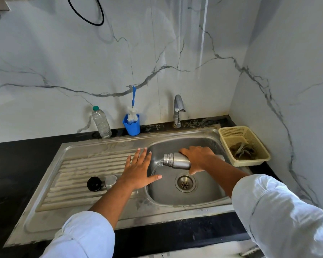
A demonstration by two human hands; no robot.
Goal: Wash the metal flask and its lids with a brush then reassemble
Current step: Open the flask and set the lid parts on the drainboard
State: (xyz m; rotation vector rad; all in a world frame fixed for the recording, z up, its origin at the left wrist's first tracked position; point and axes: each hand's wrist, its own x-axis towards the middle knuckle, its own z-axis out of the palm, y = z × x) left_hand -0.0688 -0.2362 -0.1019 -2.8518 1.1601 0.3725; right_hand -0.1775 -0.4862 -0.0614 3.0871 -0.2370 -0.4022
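My right hand [199, 158] grips the metal flask [176, 160] over the sink basin [209, 194]. The flask lies almost level, its open threaded mouth pointing left, and water pours from it into the basin. My left hand [139, 169] hovers flat with fingers spread over the basin's left rim, holding nothing. On the ribbed drainboard [73, 174] stand a black inner lid [94, 183] and a metal cap [110, 181], side by side just left of my left forearm. A brush with a blue handle [133, 108] stands in a blue cup [131, 125] at the back.
A tap [178, 109] rises behind the basin; no water runs from it. A clear plastic bottle [101, 121] stands left of the blue cup. A beige basket [244, 145] holding a cloth sits on the black counter at the right. The drain [185, 183] lies in the basin's middle.
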